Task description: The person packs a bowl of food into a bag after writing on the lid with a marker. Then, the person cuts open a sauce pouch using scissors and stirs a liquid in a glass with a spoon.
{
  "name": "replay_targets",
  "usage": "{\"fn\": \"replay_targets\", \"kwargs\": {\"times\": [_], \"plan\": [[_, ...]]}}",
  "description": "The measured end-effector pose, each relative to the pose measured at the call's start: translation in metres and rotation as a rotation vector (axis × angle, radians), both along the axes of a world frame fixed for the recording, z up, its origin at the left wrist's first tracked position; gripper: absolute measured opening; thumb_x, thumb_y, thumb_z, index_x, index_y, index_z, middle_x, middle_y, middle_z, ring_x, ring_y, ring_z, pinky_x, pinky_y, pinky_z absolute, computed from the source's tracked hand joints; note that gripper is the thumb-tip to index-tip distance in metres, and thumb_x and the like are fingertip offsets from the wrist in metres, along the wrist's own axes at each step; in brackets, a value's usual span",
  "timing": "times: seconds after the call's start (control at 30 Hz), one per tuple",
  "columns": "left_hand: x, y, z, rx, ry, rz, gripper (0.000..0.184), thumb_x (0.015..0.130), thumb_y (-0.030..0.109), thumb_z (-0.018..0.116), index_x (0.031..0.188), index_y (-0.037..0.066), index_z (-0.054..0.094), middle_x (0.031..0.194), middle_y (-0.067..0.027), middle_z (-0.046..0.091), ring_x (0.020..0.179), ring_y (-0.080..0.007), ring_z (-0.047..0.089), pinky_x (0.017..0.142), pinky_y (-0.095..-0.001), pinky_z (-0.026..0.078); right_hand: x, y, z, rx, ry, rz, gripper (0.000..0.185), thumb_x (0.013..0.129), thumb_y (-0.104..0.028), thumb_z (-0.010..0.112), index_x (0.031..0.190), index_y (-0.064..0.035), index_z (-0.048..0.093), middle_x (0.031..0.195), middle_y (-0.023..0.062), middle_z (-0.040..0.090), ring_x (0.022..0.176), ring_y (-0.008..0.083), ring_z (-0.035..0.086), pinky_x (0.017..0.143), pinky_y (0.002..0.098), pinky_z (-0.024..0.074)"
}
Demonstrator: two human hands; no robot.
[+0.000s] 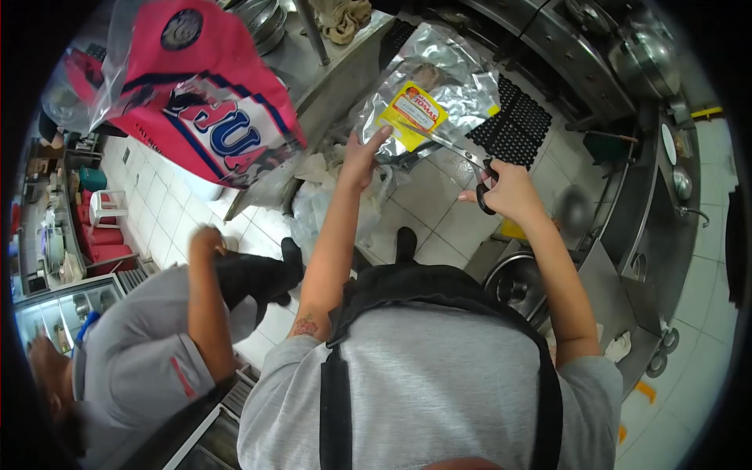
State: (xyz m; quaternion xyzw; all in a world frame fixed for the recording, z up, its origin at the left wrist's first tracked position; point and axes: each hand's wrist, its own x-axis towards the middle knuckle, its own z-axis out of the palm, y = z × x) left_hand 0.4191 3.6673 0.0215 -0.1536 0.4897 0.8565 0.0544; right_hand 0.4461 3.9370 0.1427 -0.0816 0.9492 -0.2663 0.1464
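Note:
My left hand (361,159) grips the lower left edge of a silver foil pouch (464,95), with the thumb laid on its front. A yellow label (427,124) with red lettering sits on the pouch. In my right hand (513,194) is a pair of scissors (471,157) with black handles, my fingers through the loops. Their metal blades point left, across the lower part of the pouch and label. Whether the blades are cutting into the foil or lie in front of it, I cannot tell.
A large pink printed bag (211,94) stands at upper left by a metal counter (345,59). A co-worker (149,345) in a grey shirt is close on my left. Clear plastic bags (333,207) hang below the counter. A steel pot (517,286) is near my right arm.

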Motion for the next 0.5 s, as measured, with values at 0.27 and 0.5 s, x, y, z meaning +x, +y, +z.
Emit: {"fn": "replay_targets", "kwargs": {"times": [0.27, 0.5], "plan": [[0.013, -0.001, 0.002, 0.13, -0.017, -0.127, 0.055, 0.08, 0.03, 0.072, 0.124, 0.005, 0.048, 0.111, -0.0046, 0.061, 0.095, -0.0148, 0.061, 0.078, -0.0356, 0.05, 0.013, 0.015, -0.016, -0.594, -0.744, -0.158, 0.044, 0.072, -0.045, 0.078, 0.078, -0.0052, 0.059, 0.061, 0.0001, 0.054, 0.053, 0.0091, 0.052, 0.049, 0.0229, 0.0384], [0.005, -0.012, -0.031, -0.053, -0.168, -0.062, 0.087, 0.068, 0.039, 0.081, 0.131, 0.002, 0.035, 0.109, -0.0088, 0.061, 0.084, -0.0172, 0.064, 0.069, -0.0353, 0.049, 0.049, 0.053, 0.026, -0.345, -0.872, 0.049, 0.041, 0.076, -0.042, 0.075, 0.081, -0.0044, 0.06, 0.063, 0.0008, 0.056, 0.057, 0.0093, 0.055, 0.054, 0.0229, 0.044]]}}
